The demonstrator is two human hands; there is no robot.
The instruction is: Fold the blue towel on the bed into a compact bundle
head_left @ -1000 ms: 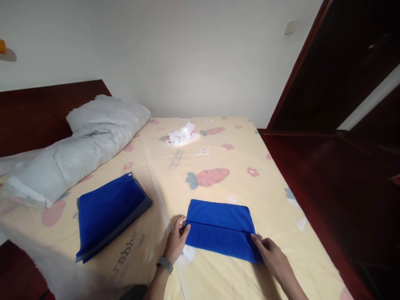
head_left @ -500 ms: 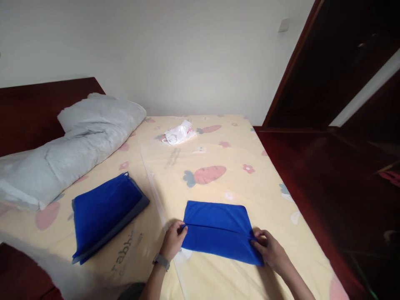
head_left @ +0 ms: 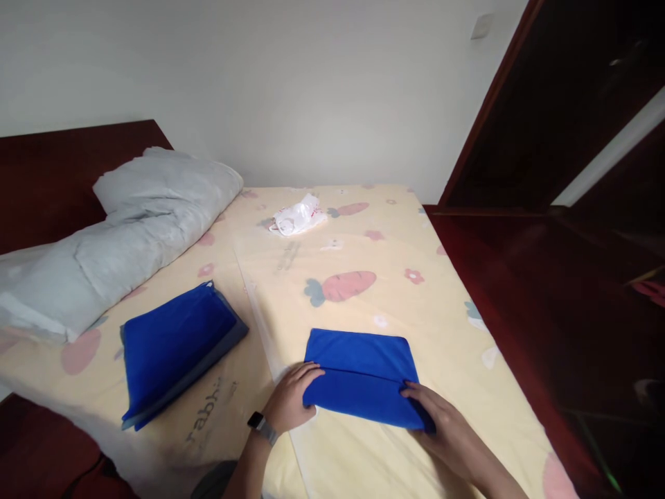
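A blue cloth (head_left: 358, 378) lies folded on the bed, with a seam line across its middle where the folded edges meet. At its left end is my left hand (head_left: 296, 398), fingers over the top and thumb by the lower left corner. My right hand (head_left: 439, 419) grips the right end, fingertips on top near the seam line and the thumb hidden. To the left, apart from both hands, rests a stack of folded blue and grey cloths (head_left: 179, 350).
The bed (head_left: 395, 242) has a cream sheet with carrot and flower prints. A crumpled white plastic bag (head_left: 298, 216) lies near the wall. Grey bedding (head_left: 140, 229) is bunched by the dark headboard (head_left: 67, 159). Right of the bed's edge is dark red floor (head_left: 483, 256).
Both hands have shifted from pinching the cloth's side edges at the seam line to wrapping round its lower left and right ends, fingers on top. The camera view has moved slightly.
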